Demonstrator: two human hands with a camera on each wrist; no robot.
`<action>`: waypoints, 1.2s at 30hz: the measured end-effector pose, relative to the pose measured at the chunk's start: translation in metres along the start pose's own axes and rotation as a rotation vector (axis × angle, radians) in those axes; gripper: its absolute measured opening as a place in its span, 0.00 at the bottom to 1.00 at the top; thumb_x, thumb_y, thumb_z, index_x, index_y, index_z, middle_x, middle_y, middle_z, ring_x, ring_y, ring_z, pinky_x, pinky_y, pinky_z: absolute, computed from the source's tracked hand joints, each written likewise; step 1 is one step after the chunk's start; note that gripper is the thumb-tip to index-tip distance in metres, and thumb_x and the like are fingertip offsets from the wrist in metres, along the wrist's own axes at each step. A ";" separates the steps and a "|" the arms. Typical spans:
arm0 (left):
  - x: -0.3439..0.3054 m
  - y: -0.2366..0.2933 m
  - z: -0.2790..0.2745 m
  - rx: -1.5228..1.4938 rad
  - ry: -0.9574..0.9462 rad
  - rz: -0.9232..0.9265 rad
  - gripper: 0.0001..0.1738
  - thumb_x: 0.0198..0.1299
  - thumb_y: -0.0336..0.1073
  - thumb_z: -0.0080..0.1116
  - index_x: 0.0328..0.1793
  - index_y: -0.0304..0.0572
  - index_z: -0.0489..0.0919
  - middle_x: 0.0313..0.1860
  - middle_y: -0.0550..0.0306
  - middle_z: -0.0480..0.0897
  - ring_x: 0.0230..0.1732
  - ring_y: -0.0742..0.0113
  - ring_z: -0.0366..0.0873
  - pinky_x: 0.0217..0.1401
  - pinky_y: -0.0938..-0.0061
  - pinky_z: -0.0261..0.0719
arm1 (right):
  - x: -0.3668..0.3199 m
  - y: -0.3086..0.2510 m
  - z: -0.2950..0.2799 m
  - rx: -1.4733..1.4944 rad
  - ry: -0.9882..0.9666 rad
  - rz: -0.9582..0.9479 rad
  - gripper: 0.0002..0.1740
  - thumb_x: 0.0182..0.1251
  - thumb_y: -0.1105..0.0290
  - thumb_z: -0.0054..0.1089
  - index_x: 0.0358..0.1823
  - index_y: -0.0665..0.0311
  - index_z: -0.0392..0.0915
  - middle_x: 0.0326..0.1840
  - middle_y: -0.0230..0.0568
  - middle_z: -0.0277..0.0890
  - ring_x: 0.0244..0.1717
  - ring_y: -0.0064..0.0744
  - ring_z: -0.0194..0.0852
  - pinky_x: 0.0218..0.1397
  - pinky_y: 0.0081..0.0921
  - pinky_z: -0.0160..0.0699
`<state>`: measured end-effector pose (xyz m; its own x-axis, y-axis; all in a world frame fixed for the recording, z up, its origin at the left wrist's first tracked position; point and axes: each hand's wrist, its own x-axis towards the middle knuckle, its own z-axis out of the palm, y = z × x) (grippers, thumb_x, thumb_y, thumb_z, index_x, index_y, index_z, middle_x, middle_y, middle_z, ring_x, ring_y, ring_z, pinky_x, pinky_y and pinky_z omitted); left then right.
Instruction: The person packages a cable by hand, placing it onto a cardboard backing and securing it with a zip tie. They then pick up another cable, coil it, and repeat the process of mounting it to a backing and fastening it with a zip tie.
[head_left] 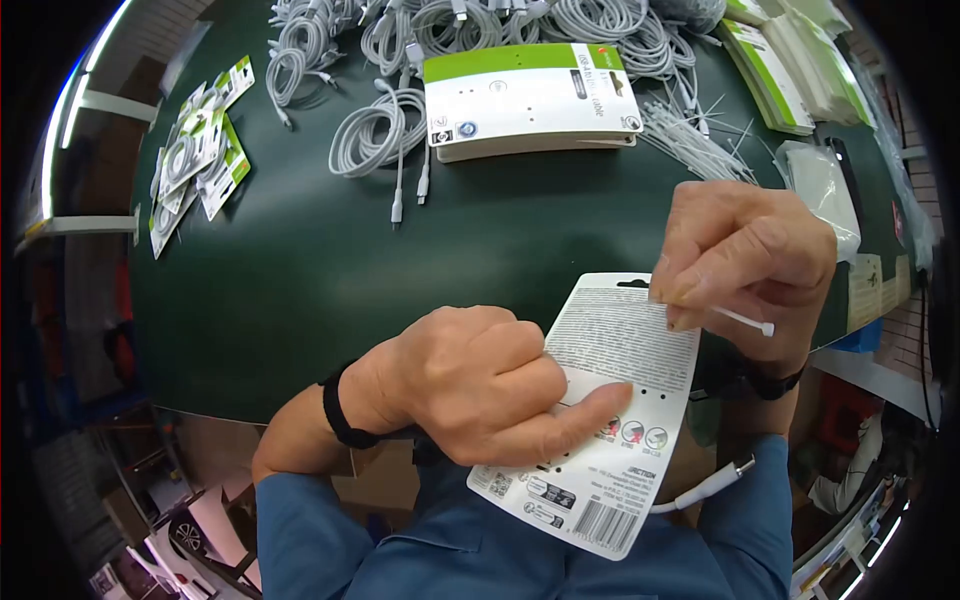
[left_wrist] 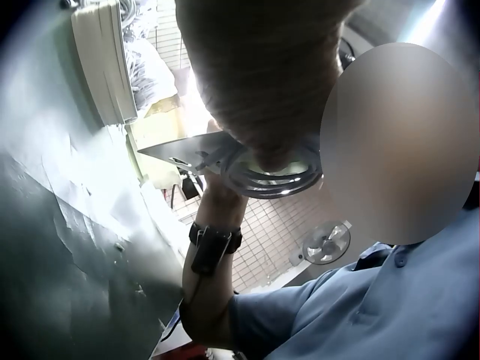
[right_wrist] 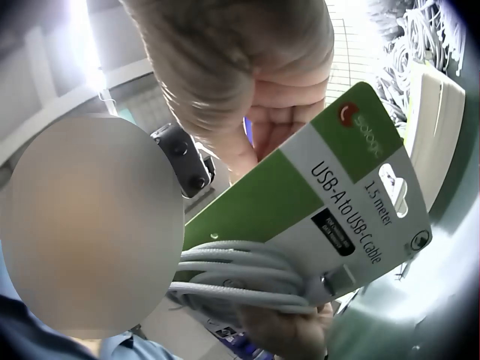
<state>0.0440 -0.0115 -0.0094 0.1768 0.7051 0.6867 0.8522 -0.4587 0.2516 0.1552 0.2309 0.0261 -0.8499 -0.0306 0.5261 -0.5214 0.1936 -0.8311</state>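
My left hand (head_left: 485,385) holds a printed cardboard package card (head_left: 625,330), its thumb lying across the back. On the card's green and white front, a coiled grey-white USB cable (right_wrist: 240,274) shows in the right wrist view, with fingers of the left hand below it. One white cable plug (head_left: 710,483) sticks out beyond the card's lower right edge. At the card's upper right edge, my right hand (head_left: 755,250) pinches a thin white cable tie (head_left: 742,318), whose head points right. The rest of the tie is hidden by the fingers and card.
A stack of package cards (head_left: 525,100) lies on the dark green table (head_left: 330,270). Coiled cables (head_left: 380,135) spread along the back, with loose cable ties (head_left: 690,140) to their right. Carded cables (head_left: 195,150) lie at left; more cards (head_left: 775,80) sit back right.
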 end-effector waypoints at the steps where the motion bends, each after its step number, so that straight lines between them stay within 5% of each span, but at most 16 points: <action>1: 0.000 0.001 0.002 -0.007 0.012 -0.006 0.29 0.45 0.37 0.75 0.59 0.47 0.92 0.23 0.73 0.59 0.21 0.78 0.59 0.19 0.76 0.53 | 0.000 0.001 0.003 0.001 -0.006 -0.001 0.06 0.60 0.81 0.75 0.37 0.66 0.88 0.34 0.48 0.88 0.28 0.32 0.85 0.33 0.26 0.79; 5: 0.004 -0.002 -0.001 -0.026 -0.012 0.010 0.23 0.54 0.37 0.72 0.57 0.41 0.90 0.22 0.71 0.61 0.20 0.77 0.63 0.18 0.77 0.61 | 0.003 -0.003 0.006 0.064 0.012 0.163 0.05 0.66 0.83 0.70 0.40 0.68 0.84 0.37 0.52 0.88 0.29 0.31 0.86 0.30 0.24 0.80; 8: 0.000 -0.003 0.000 -0.026 -0.008 -0.008 0.29 0.45 0.36 0.75 0.59 0.47 0.91 0.22 0.73 0.59 0.21 0.78 0.60 0.18 0.76 0.53 | 0.004 -0.021 0.006 0.228 0.109 0.503 0.05 0.72 0.84 0.65 0.44 0.69 0.80 0.39 0.50 0.89 0.32 0.27 0.89 0.31 0.20 0.83; 10: 0.000 -0.004 0.001 -0.005 -0.001 -0.006 0.29 0.46 0.36 0.75 0.59 0.46 0.91 0.22 0.72 0.58 0.20 0.78 0.60 0.17 0.76 0.54 | 0.006 -0.017 0.002 0.256 0.058 0.545 0.03 0.77 0.83 0.64 0.45 0.68 0.79 0.41 0.44 0.91 0.36 0.23 0.91 0.34 0.17 0.86; 15: 0.006 -0.006 -0.004 0.034 -0.026 0.011 0.25 0.53 0.36 0.72 0.60 0.41 0.90 0.22 0.70 0.59 0.20 0.77 0.62 0.17 0.76 0.62 | 0.007 -0.009 0.010 0.013 0.091 0.612 0.04 0.82 0.75 0.63 0.47 0.69 0.80 0.34 0.34 0.85 0.31 0.17 0.78 0.36 0.19 0.80; 18: 0.004 -0.004 -0.003 0.044 -0.024 0.008 0.25 0.53 0.35 0.72 0.60 0.42 0.90 0.22 0.70 0.60 0.20 0.77 0.63 0.17 0.76 0.63 | 0.006 -0.003 0.013 -0.186 0.062 0.507 0.03 0.81 0.76 0.62 0.47 0.68 0.81 0.32 0.33 0.83 0.31 0.17 0.78 0.36 0.17 0.78; 25: 0.001 -0.003 0.000 0.047 0.014 0.040 0.31 0.45 0.36 0.75 0.61 0.46 0.91 0.22 0.72 0.58 0.19 0.78 0.59 0.17 0.76 0.55 | 0.005 0.000 0.017 -0.080 0.118 0.239 0.05 0.75 0.81 0.67 0.49 0.70 0.86 0.45 0.39 0.86 0.34 0.21 0.80 0.39 0.21 0.81; 26: 0.000 0.000 0.001 0.041 0.016 0.031 0.31 0.45 0.36 0.75 0.61 0.47 0.91 0.22 0.73 0.58 0.20 0.77 0.59 0.18 0.76 0.55 | 0.007 -0.013 0.023 0.016 0.154 0.325 0.08 0.70 0.88 0.62 0.46 0.72 0.85 0.44 0.44 0.81 0.36 0.22 0.78 0.38 0.19 0.78; 32: -0.002 0.005 0.002 0.056 0.020 0.031 0.31 0.45 0.39 0.75 0.61 0.50 0.91 0.24 0.73 0.59 0.22 0.78 0.62 0.21 0.77 0.58 | 0.007 -0.012 0.020 0.005 -0.071 0.060 0.08 0.63 0.86 0.72 0.43 0.72 0.86 0.36 0.49 0.86 0.33 0.30 0.84 0.35 0.22 0.81; 33: 0.000 0.003 0.001 0.046 0.029 0.059 0.23 0.53 0.38 0.70 0.57 0.41 0.90 0.23 0.70 0.64 0.21 0.76 0.65 0.18 0.78 0.61 | 0.006 -0.013 0.020 0.027 -0.089 0.064 0.08 0.63 0.86 0.73 0.43 0.71 0.86 0.36 0.50 0.87 0.33 0.31 0.85 0.35 0.22 0.82; 36: -0.003 0.006 0.004 0.058 0.056 0.034 0.30 0.44 0.41 0.77 0.60 0.52 0.92 0.25 0.74 0.61 0.23 0.78 0.63 0.21 0.77 0.59 | 0.005 -0.013 0.022 0.075 -0.099 0.078 0.07 0.63 0.85 0.74 0.41 0.72 0.86 0.36 0.52 0.87 0.34 0.32 0.87 0.36 0.23 0.83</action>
<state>0.0505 -0.0139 -0.0126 0.1796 0.6578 0.7314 0.8736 -0.4486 0.1889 0.1562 0.2070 0.0353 -0.8897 -0.1153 0.4417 -0.4541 0.1251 -0.8821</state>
